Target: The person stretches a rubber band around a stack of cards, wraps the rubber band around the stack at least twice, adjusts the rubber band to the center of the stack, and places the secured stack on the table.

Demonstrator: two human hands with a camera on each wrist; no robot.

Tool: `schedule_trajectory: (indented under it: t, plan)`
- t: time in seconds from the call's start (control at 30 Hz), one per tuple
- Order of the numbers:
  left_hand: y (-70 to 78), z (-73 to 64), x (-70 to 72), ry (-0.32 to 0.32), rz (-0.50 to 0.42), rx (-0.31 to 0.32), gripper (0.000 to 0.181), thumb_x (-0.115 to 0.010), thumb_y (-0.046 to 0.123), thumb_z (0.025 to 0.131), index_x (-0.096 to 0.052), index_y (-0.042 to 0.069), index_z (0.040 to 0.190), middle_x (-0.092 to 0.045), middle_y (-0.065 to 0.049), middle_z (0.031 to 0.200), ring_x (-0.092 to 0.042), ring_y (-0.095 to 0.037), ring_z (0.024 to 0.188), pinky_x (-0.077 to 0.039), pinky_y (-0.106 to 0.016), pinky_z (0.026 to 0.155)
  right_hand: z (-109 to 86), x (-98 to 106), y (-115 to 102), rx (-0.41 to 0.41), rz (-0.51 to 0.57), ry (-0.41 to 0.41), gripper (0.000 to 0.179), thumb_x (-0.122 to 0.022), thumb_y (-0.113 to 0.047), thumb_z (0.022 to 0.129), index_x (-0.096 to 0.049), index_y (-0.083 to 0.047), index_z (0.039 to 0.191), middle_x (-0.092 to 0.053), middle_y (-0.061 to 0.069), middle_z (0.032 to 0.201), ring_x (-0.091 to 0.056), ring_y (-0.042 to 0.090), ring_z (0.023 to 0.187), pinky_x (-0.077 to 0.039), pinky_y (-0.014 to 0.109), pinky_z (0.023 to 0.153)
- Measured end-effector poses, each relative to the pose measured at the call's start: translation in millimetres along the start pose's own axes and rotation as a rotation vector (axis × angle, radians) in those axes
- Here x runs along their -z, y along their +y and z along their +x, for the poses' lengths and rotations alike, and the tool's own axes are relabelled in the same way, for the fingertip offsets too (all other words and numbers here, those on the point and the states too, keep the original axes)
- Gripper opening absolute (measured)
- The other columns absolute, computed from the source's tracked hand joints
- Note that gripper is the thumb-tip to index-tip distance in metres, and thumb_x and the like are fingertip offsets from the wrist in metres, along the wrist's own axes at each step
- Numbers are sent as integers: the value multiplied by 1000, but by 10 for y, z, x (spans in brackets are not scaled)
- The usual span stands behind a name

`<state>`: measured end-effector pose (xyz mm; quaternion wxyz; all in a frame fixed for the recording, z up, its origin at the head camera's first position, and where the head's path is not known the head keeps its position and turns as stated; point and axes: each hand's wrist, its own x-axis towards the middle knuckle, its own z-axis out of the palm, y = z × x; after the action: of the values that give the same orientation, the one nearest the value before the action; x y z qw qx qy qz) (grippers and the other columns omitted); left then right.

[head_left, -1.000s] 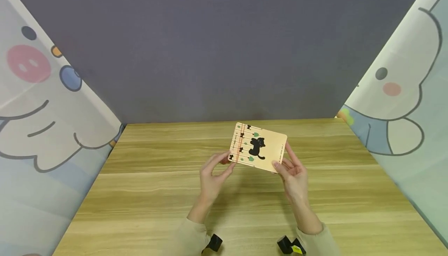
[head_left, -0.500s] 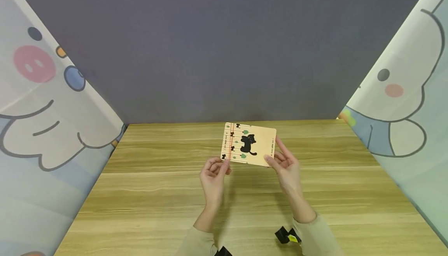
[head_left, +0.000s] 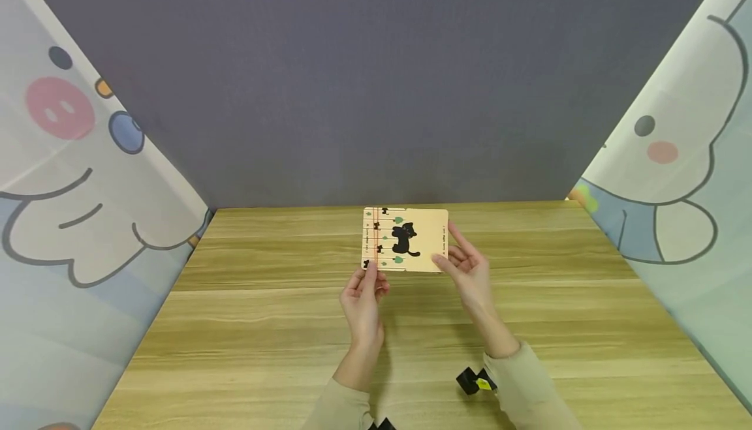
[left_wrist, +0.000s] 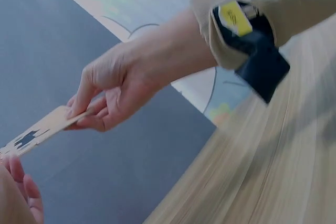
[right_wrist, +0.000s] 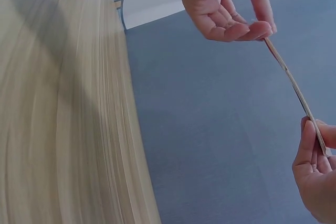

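A thin cream booklet (head_left: 427,234) with a black cat print is held up above the table, its face toward the head camera. Two thin red strands, like an elastic band, cross its left part. My left hand (head_left: 361,306) pinches its lower left corner, thumb in front. On the right side my right hand (head_left: 472,283) grips the edge, thumb on the face and fingers mostly hidden behind. Edge-on in the right wrist view, the booklet (right_wrist: 294,85) looks slim and slightly bowed between both hands.
The wood-grain table (head_left: 247,325) lies beneath the hands. A dark grey panel (head_left: 376,91) rises behind it. Cartoon-printed sheets (head_left: 53,221) flank both sides. A black wrist device (head_left: 470,381) sits by the right sleeve.
The booklet has moved left and turned from tilted to nearly level. My left hand has shifted its hold, its thumb now lying on the front at the lower corner. The right hand keeps its grip.
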<state>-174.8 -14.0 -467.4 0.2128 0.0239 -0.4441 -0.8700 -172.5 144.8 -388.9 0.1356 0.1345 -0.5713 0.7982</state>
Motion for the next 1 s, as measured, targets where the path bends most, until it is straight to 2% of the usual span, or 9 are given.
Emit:
schedule_trajectory:
  t: [0.27, 0.33, 0.47, 0.53, 0.73, 0.77, 0.87, 0.97, 1.0]
  plan:
    - [319, -113, -215, 120, 44, 89, 18, -67, 17, 79, -67, 0, 79, -65, -7, 67, -59, -12, 52, -49, -23, 48, 47, 8, 31, -24, -47, -3, 65, -59, 18, 73, -37, 0, 132, -64, 4, 83, -60, 12, 72, -51, 21, 67]
    - [258, -95, -191, 132, 49, 119, 18, -67, 14, 79, -66, -3, 78, -65, -11, 67, -60, -17, 51, -49, -25, 48, 51, 15, 33, -37, -53, -5, 66, -59, 18, 73, -37, -1, 132, -64, 3, 84, -60, 13, 72, -51, 21, 67]
    - [-333, 68, 125, 74, 44, 103, 22, -68, 20, 78, -67, -1, 82, -66, -16, 74, -63, -27, 58, -50, -29, 48, 47, 11, 22, -59, -64, -4, 66, -59, 18, 73, -37, -2, 132, -65, 2, 86, -61, 13, 75, -51, 22, 69]
    - [-520, 122, 202, 91, 80, 160, 31, -71, 28, 75, -67, -1, 85, -65, -18, 77, -64, -30, 62, -51, -31, 49, 42, 7, 21, -64, -69, -5, 66, -59, 18, 73, -37, -2, 132, -65, 1, 87, -62, 14, 76, -51, 23, 70]
    - [-532, 101, 190, 42, 78, 172, 32, -68, 27, 78, -67, -3, 89, -66, -16, 79, -64, -27, 62, -51, -29, 49, 37, -5, 45, -55, -67, -21, 66, -59, 18, 73, -36, 0, 132, -65, 4, 86, -62, 13, 74, -51, 23, 68]
    - [-390, 52, 118, 21, 64, 152, 27, -67, 23, 79, -67, -3, 87, -66, -15, 77, -64, -25, 60, -51, -28, 48, 38, -7, 47, -52, -64, -19, 66, -59, 18, 73, -36, 0, 132, -64, 4, 86, -61, 13, 74, -51, 23, 68]
    - [-383, 57, 127, -2, 86, 130, 25, -65, 23, 81, -67, -2, 86, -66, -14, 78, -64, -23, 59, -50, -28, 47, 43, -1, 46, -40, -54, -11, 65, -59, 18, 73, -36, 1, 132, -64, 3, 83, -61, 12, 71, -51, 21, 66]
    - [-366, 89, 155, 33, 90, 121, 26, -67, 26, 80, -67, 0, 84, -66, -14, 78, -63, -23, 58, -50, -29, 46, 53, 15, 36, -31, -46, 0, 65, -58, 19, 73, -36, 1, 131, -64, 3, 81, -60, 12, 69, -51, 20, 64]
    - [-493, 146, 234, 57, 108, 132, 30, -68, 29, 78, -67, 0, 86, -66, -15, 80, -63, -24, 60, -50, -30, 47, 56, 23, 33, -30, -44, 0, 65, -58, 19, 73, -36, 1, 131, -64, 3, 81, -60, 12, 69, -51, 20, 63]
